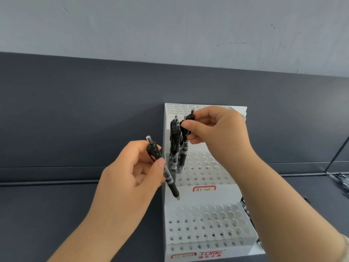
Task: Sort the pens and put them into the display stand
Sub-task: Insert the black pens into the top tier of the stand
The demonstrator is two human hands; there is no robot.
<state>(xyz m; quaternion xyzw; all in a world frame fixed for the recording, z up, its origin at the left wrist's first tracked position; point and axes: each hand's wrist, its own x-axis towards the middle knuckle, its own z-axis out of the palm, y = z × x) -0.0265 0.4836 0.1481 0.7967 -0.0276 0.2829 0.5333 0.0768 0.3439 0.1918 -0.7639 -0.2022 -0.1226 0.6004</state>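
White plastic forms the two-tiered display stand [217,195] on the dark grey bench [56,214], with a field of round holes in each tier. Our left hand [130,178] grips a tilted pen [164,167], black with a clear section. Its fingers [139,176] curl round the barrel and the thumb is laid across it. The clicker end points up and left, and the tip hangs in front of the stand's left edge, near the red-bordered label [204,189].

Our right hand [217,133] reaches over the upper tier and pinches the clip end of an upright pen [184,148] between thumb and forefinger, the other fingers loosely curled beneath. That pen's tip is down at the holes in the tier's rear left corner; we cannot tell whether it is seated. Just to its left, touching or nearly so, a few standing pens [173,144] fill the corner holes. More loose pens [340,180] lie blurred at the far right of the bench.
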